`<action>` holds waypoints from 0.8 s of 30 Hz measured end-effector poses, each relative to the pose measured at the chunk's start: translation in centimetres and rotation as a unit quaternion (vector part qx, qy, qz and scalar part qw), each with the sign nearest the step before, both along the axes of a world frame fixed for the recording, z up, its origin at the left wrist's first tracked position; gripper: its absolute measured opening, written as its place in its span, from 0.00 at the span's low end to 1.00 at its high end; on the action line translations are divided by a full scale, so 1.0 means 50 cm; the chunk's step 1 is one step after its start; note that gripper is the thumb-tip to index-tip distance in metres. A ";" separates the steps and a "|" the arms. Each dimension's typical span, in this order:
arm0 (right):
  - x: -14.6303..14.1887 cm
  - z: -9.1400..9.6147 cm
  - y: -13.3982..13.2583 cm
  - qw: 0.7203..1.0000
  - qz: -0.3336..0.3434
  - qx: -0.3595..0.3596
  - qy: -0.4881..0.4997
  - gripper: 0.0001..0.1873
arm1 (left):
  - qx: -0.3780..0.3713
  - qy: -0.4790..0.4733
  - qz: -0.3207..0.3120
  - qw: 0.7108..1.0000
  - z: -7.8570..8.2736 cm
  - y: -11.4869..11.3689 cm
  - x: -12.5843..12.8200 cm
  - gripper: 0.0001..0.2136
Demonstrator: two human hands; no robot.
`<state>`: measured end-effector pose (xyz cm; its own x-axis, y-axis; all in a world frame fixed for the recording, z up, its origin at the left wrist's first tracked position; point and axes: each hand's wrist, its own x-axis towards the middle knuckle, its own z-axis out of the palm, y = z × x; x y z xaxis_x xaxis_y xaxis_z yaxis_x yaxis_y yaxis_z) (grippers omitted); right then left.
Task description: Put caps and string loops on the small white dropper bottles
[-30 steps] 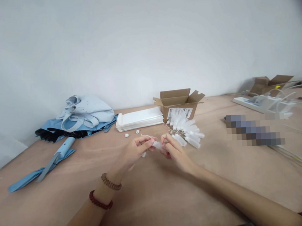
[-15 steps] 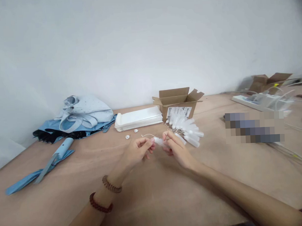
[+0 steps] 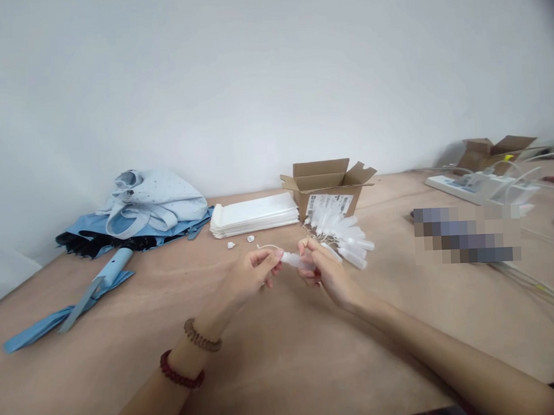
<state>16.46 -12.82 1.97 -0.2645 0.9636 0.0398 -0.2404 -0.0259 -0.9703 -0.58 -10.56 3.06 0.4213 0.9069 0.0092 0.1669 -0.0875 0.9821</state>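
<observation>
White plastic bottle between them, my left hand pinches its narrow end and my right hand grips its body, near the bottle pile on the tabletop.

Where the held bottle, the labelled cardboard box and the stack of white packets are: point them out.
Held bottle point(image 3: 298, 261): head view, on its body.
Labelled cardboard box point(image 3: 329, 201): head view, on its front label.
Stack of white packets point(image 3: 255, 209): head view, on its top.

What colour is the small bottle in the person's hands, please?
The bottle is a cloudy, translucent white, as the head view, the only one, shows.
</observation>
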 end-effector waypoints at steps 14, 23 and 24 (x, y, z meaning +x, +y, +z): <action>0.008 -0.003 0.001 0.999 0.032 0.018 -0.029 0.05 | 0.056 0.065 -0.063 0.994 -0.002 -0.008 -0.009 0.19; 0.024 -0.033 0.002 0.799 -0.102 0.407 -0.431 0.10 | -0.046 0.052 0.000 0.998 -0.001 -0.004 -0.011 0.23; 0.025 -0.037 0.004 0.780 -0.107 0.429 -0.444 0.11 | -0.040 0.055 -0.005 0.998 -0.003 -0.001 -0.013 0.24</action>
